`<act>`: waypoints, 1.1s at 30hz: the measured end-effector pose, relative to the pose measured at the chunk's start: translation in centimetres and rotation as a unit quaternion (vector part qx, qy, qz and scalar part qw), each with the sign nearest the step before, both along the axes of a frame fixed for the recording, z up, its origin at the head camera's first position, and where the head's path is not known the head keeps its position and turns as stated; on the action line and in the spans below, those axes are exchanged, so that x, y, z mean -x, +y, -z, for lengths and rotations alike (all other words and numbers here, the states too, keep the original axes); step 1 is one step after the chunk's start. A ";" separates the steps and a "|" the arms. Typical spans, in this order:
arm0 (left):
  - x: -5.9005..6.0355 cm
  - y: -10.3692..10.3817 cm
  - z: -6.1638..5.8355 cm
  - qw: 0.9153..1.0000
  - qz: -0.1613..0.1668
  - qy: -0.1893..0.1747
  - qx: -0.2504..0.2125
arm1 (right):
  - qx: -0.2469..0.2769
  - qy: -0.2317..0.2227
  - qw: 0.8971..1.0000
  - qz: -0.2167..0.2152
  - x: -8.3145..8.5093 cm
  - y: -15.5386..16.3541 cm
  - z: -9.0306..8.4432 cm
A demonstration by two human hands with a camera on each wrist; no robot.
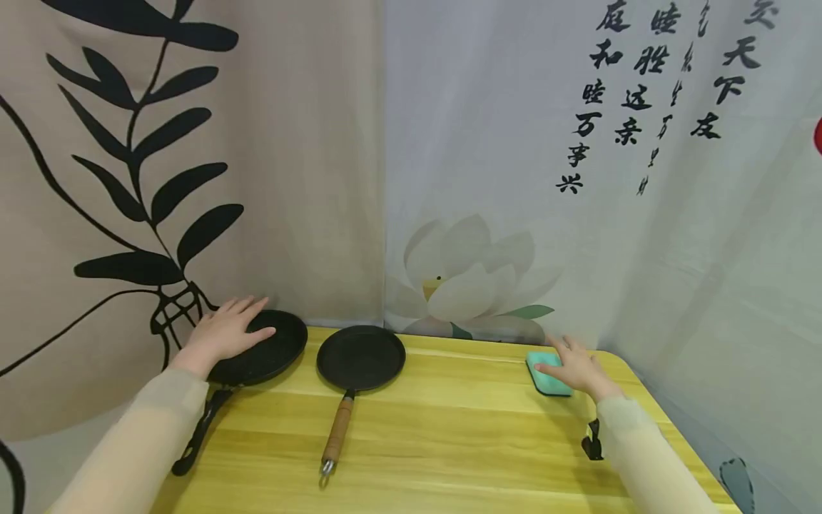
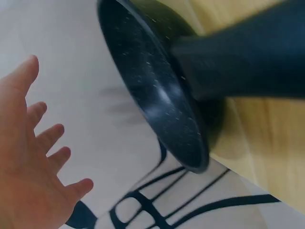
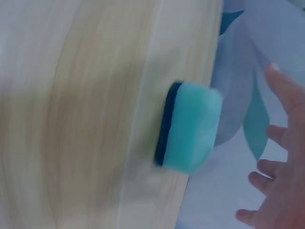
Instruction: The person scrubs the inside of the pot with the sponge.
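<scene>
A black speckled pan point(image 1: 272, 353) with a black handle lies at the table's far left. My left hand point(image 1: 230, 330) hovers over its left rim with fingers straight. In the left wrist view the fingers of the left hand point(image 2: 38, 157) are spread and apart from the pan point(image 2: 152, 90). A teal sponge point(image 1: 546, 374) with a dark underside lies at the far right. My right hand point(image 1: 576, 365) is over its right side, fingers extended. The right wrist view shows the right hand point(image 3: 279, 167) spread beside the sponge point(image 3: 193, 126), holding nothing.
A second black pan point(image 1: 361, 357) with a wooden handle point(image 1: 337, 428) lies between the two hands on the yellow wooden table point(image 1: 462, 442). Printed cloth backdrops point(image 1: 488, 178) hang close behind and to the right. A small black clip point(image 1: 592, 442) sits at the table's right edge.
</scene>
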State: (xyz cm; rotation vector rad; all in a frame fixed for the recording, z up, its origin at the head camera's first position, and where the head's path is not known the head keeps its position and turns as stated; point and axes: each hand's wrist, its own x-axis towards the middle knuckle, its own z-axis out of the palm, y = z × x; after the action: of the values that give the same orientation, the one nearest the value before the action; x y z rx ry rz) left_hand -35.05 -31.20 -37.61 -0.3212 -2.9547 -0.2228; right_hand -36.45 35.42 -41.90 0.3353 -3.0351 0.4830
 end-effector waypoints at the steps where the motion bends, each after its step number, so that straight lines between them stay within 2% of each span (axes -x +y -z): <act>1: -0.1 0.3 -0.1 1.000 0.006 0.007 0.000 | 0.007 0.000 1.000 -0.002 -0.1 -0.1 0.2; 4: -0.8 1.6 -0.5 0.999 0.023 0.025 -0.010 | 0.043 0.004 0.999 -0.015 -0.9 -0.5 0.6; 8: -2.0 3.9 -1.2 0.998 0.048 0.025 -0.040 | 0.089 0.021 0.996 -0.023 -1.8 -0.8 1.6; 15: -4.4 8.0 -1.3 0.993 0.073 -0.004 -0.088 | 0.138 0.037 0.989 0.028 -3.3 -1.6 2.5; 18: -5.4 9.4 -0.8 0.990 0.076 -0.018 -0.120 | 0.165 0.026 0.984 0.061 -4.0 -2.1 2.5; 23: -6.6 10.8 1.2 0.980 0.064 -0.056 -0.180 | 0.185 0.002 0.978 0.092 -4.3 -2.1 2.8; 27: -7.3 11.3 2.3 0.968 0.064 -0.088 -0.226 | 0.207 -0.010 0.973 0.098 -3.9 -1.9 3.0; 33: -7.7 11.5 3.3 0.948 0.092 -0.141 -0.270 | 0.234 -0.034 0.966 0.109 -3.9 -1.7 3.8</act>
State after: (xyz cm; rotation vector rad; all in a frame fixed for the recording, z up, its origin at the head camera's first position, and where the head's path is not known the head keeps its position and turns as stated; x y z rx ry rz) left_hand -27.36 -19.68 -40.88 -0.5189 -2.9618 -1.1625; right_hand -32.59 33.71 -45.68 -0.0398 -2.8425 1.1722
